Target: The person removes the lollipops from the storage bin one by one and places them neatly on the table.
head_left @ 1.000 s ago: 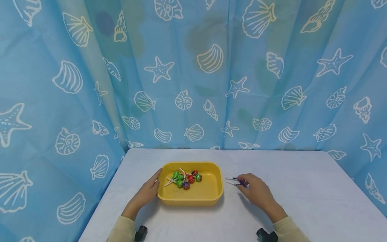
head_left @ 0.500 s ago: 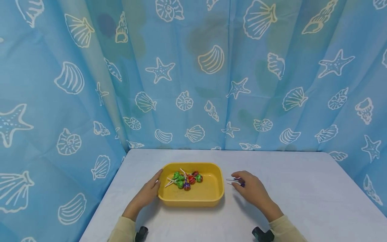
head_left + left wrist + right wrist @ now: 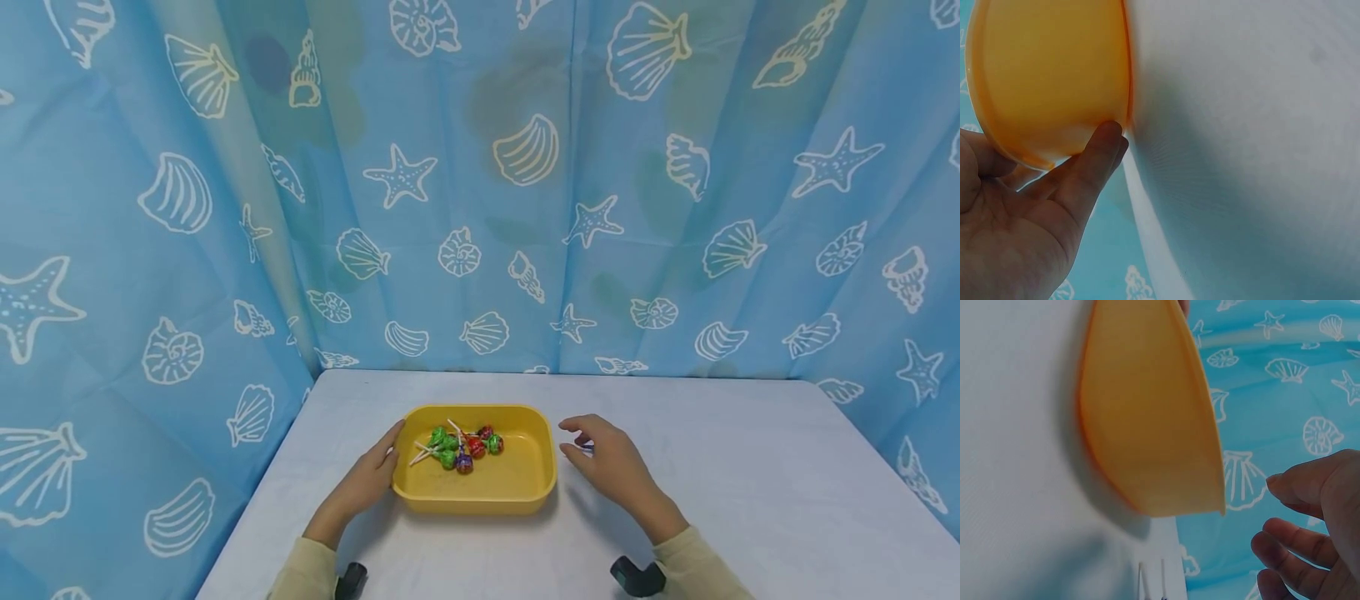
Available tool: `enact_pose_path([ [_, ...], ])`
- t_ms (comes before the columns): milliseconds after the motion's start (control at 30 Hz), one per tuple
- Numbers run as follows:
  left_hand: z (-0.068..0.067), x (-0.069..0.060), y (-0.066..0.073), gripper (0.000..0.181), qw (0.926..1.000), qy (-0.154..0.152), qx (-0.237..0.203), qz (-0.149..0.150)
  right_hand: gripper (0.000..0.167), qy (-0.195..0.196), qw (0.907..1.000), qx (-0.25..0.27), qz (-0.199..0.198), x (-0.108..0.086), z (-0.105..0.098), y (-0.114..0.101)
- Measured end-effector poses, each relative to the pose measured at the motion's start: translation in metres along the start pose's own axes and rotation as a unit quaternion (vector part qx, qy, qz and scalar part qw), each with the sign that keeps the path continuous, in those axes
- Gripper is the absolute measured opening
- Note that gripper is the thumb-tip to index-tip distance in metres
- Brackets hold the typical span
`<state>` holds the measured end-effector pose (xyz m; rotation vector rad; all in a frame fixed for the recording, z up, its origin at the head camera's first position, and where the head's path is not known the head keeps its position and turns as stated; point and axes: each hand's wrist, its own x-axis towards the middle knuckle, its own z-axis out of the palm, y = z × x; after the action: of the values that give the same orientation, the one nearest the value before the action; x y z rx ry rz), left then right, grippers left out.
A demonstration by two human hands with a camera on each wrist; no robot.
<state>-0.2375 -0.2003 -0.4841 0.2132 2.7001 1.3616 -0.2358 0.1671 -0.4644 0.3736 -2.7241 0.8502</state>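
My left hand (image 3: pixel 366 477) holds the left end of a yellow tray (image 3: pixel 480 505); the left wrist view shows fingers on the tray's outer wall (image 3: pixel 1054 75) and at its rim. Inside the tray lie several wrapped lollipops, among them a green one (image 3: pixel 447 458), a red one (image 3: pixel 476 447) and a purple one (image 3: pixel 464 463). Beyond the tray's right end, my right hand (image 3: pixel 611 462) hovers with fingers loosely bent and apart, nothing between them. A purple-wrapped lollipop (image 3: pixel 588 447) shows partly beneath it. Two white lollipop sticks (image 3: pixel 1141 578) appear at the bottom of the right wrist view.
A white-covered table (image 3: pixel 750 483) extends to both sides of the tray. Behind it and to the left hangs a blue curtain (image 3: pixel 450 208) with shell and starfish prints. Black wrist devices (image 3: pixel 637 577) sit near both sleeves.
My right hand has moved left toward the tray, passing over the two lollipops outside it and covering most of them. My left hand and the tray stay where they were.
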Motion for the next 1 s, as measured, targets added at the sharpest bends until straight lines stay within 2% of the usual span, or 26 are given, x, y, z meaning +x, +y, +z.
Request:
enact_pose_path([
  [167, 0.0, 0.0, -0.003, 0.053, 1.0, -0.003, -0.008, 0.003, 0.034, -0.014, 0.9999, 0.005, 0.005, 0.005, 0.004, -0.011],
  [433, -0.001, 0.0, -0.003, 0.053, 1.0, -0.003, -0.007, -0.001, 0.032, -0.029, 0.9992, 0.023, -0.013, 0.011, 0.014, -0.025],
  [867, -0.001, 0.002, -0.004, 0.053, 1.0, -0.003, -0.003, -0.002, 0.035, -0.068, 0.9965, 0.049, -0.006, 0.02, 0.022, -0.039],
  [1000, -0.001, 0.002, -0.005, 0.053, 1.0, -0.005, -0.003, -0.004, 0.036, -0.082, 0.9957, 0.043, -0.007, 0.022, 0.027, -0.039],
])
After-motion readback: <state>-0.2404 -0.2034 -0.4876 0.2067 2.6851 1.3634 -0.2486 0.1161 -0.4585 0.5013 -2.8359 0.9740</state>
